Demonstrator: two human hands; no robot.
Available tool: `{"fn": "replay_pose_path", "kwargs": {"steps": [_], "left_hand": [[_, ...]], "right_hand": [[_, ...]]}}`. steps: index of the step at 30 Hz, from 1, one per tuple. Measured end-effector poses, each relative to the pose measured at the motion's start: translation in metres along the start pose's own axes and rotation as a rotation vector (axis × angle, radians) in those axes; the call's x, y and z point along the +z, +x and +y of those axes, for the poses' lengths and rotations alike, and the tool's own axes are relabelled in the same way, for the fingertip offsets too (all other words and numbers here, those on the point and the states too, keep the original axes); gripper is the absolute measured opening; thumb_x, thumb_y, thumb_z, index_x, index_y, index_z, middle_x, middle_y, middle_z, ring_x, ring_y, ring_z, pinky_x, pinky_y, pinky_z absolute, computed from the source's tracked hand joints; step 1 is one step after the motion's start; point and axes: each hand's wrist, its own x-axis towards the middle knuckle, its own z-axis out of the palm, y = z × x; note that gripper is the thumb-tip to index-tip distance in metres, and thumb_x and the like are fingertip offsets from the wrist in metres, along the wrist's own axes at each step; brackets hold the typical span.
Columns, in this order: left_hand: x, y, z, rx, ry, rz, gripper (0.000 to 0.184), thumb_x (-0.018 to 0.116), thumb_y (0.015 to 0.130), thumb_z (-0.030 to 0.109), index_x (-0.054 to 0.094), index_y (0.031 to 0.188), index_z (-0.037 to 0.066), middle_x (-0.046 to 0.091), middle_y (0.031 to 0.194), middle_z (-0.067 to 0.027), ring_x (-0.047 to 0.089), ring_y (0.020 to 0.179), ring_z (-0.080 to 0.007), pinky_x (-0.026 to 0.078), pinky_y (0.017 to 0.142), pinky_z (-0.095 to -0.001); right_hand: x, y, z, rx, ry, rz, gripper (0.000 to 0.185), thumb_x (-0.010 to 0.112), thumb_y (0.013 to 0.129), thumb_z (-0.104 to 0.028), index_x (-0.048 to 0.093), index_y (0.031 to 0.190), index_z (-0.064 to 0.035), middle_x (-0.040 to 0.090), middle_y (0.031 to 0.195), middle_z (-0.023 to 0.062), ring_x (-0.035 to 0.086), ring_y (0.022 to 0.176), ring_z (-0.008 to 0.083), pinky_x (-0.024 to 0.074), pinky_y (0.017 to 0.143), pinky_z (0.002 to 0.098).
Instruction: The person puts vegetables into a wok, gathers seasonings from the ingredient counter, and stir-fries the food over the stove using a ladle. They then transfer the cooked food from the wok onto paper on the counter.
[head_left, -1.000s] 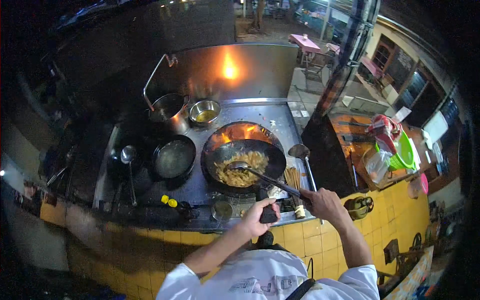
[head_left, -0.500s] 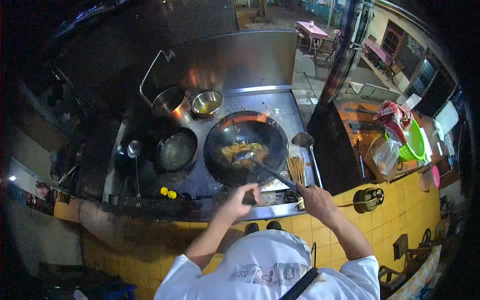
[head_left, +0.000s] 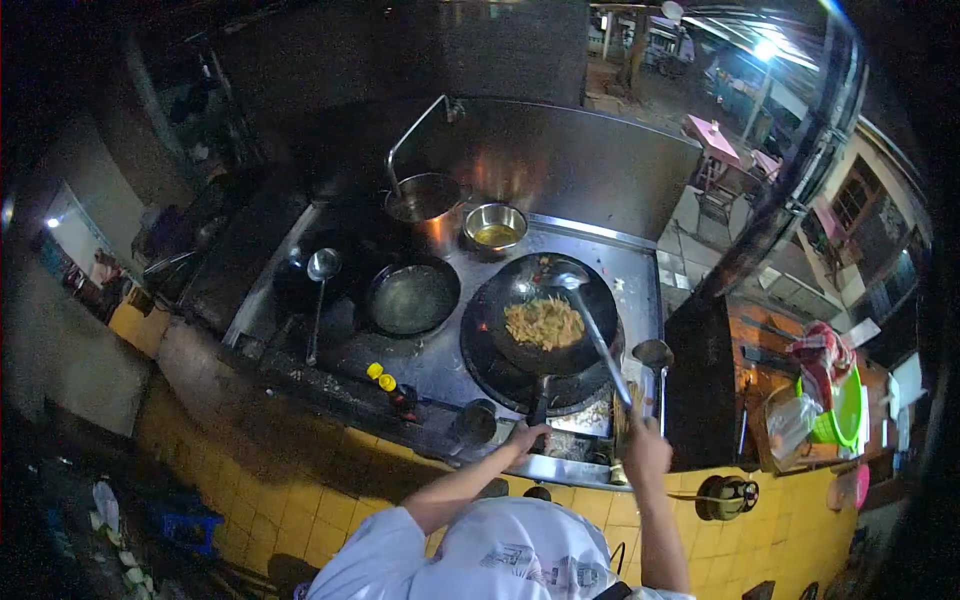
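Note:
My left hand (head_left: 523,438) is closed round the dark handle (head_left: 540,400) of the wok (head_left: 590,350). The wok rests over the right burner with a heap of browned food (head_left: 545,323) in its middle. My right hand (head_left: 645,455) grips the long handle of a metal ladle (head_left: 568,281), whose bowl is at the far side of the wok, beyond the food. No flame shows around the wok.
Left of the wok are a second pan (head_left: 413,298) and another ladle (head_left: 323,265). Behind stand a metal pot (head_left: 425,205) and a steel bowl (head_left: 495,227). Yellow-capped bottles (head_left: 380,377) are at the front; a green basket (head_left: 848,408) is on the right.
The flames seen earlier have gone. The ladle has moved from the food to the wok's far side. My view has shifted, so the stove appears further right and lower.

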Motion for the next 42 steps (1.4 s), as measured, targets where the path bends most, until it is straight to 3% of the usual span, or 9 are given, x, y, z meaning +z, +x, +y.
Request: {"fn": "replay_pose_path", "kwargs": {"steps": [5, 9, 13, 18, 23, 27, 34, 38, 42], "left_hand": [[-0.020, 0.011, -0.031, 0.531, 0.926, 0.613, 0.053, 0.074, 0.074, 0.037, 0.052, 0.102, -0.002, 0.064, 0.083, -0.0111, 0.063, 0.072, -0.0266, 0.051, 0.069, -0.0340], [-0.029, -0.084, 0.012, 0.659, 0.447, 0.459, 0.041, 0.070, 0.079, 0.012, 0.045, 0.109, -0.001, 0.056, 0.096, -0.0105, 0.059, 0.084, -0.0220, 0.047, 0.072, -0.0367], [-0.067, -0.130, 0.051, 1.025, 0.827, 1.103, 0.050, 0.067, 0.077, 0.008, 0.036, 0.116, 0.002, 0.042, 0.101, -0.0114, 0.046, 0.090, -0.0217, 0.038, 0.083, -0.0365], [-0.145, -0.105, 0.078, 1.060, 0.680, 1.357, 0.064, 0.078, 0.071, 0.013, 0.032, 0.114, 0.004, 0.042, 0.102, -0.0122, 0.046, 0.086, -0.0246, 0.039, 0.081, -0.0397], [-0.173, -0.098, 0.101, 0.791, 0.554, 1.364, 0.094, 0.081, 0.070, 0.027, 0.024, 0.139, -0.001, 0.051, 0.111, -0.0140, 0.052, 0.084, -0.0233, 0.044, 0.075, -0.0364], [-0.195, -0.091, 0.104, 0.677, 0.376, 1.086, 0.059, 0.076, 0.075, 0.026, 0.051, 0.118, -0.005, 0.062, 0.094, -0.0179, 0.062, 0.079, -0.0284, 0.048, 0.070, -0.0382], [-0.184, -0.022, 0.159, 0.881, 0.946, 0.820, 0.033, 0.069, 0.074, 0.011, 0.057, 0.099, -0.006, 0.066, 0.090, -0.0174, 0.064, 0.087, -0.0340, 0.048, 0.078, -0.0404], [-0.055, -0.044, 0.246, 0.277, 1.509, 0.643, 0.036, 0.069, 0.072, 0.014, 0.059, 0.102, -0.003, 0.064, 0.101, -0.0211, 0.060, 0.099, -0.0369, 0.047, 0.082, -0.0421], [0.000, -0.001, 0.279, -0.033, 2.074, 0.533, 0.031, 0.066, 0.075, 0.020, 0.065, 0.103, 0.006, 0.064, 0.110, -0.0160, 0.060, 0.104, -0.0335, 0.045, 0.084, -0.0460]], "right_hand": [[0.122, 0.032, 0.013, -0.016, -0.057, -0.132, 0.060, 0.047, 0.082, -0.005, 0.033, 0.139, -0.0179, 0.055, 0.110, 0.0241, 0.062, 0.084, 0.0417, 0.0516, 0.068, 0.0494], [0.038, 0.020, 0.003, 0.052, 0.076, -0.106, 0.045, 0.056, 0.080, -0.019, 0.050, 0.125, -0.0137, 0.063, 0.081, 0.0231, 0.063, 0.077, 0.0404, 0.0507, 0.067, 0.0494], [0.085, 0.003, -0.012, 0.276, 0.232, -0.149, 0.057, 0.048, 0.087, -0.021, 0.028, 0.138, -0.0103, 0.060, 0.088, 0.0319, 0.059, 0.080, 0.0484, 0.0476, 0.068, 0.0525], [0.088, 0.040, -0.022, -0.061, 0.579, -0.275, 0.039, 0.058, 0.084, -0.019, 0.049, 0.119, -0.0034, 0.061, 0.088, 0.0287, 0.059, 0.085, 0.0447, 0.0465, 0.071, 0.0493], [-0.030, 0.012, -0.040, 0.022, 0.161, -0.250, 0.027, 0.050, 0.087, -0.018, 0.056, 0.113, -0.0148, 0.064, 0.085, 0.0231, 0.063, 0.080, 0.0398, 0.0498, 0.070, 0.0482], [-0.036, 0.017, -0.065, 0.162, 0.021, -0.350, 0.037, 0.046, 0.087, -0.017, 0.054, 0.123, -0.0184, 0.066, 0.087, 0.0194, 0.066, 0.079, 0.0359, 0.0527, 0.068, 0.0451], [0.029, 0.048, -0.019, -0.051, 0.130, -0.430, 0.030, 0.046, 0.090, -0.022, 0.057, 0.117, -0.0144, 0.067, 0.089, 0.0180, 0.066, 0.078, 0.0320, 0.0536, 0.065, 0.0435], [-0.058, 0.024, -0.026, 0.026, -0.106, -0.297, 0.020, 0.047, 0.088, -0.018, 0.062, 0.100, -0.0108, 0.067, 0.079, 0.0146, 0.068, 0.078, 0.0315, 0.0546, 0.062, 0.0438], [0.042, 0.039, -0.050, 0.061, -0.158, -0.239, 0.039, 0.037, 0.094, -0.017, 0.046, 0.131, -0.0101, 0.067, 0.080, 0.0155, 0.068, 0.069, 0.0307, 0.0549, 0.054, 0.0401]]}}
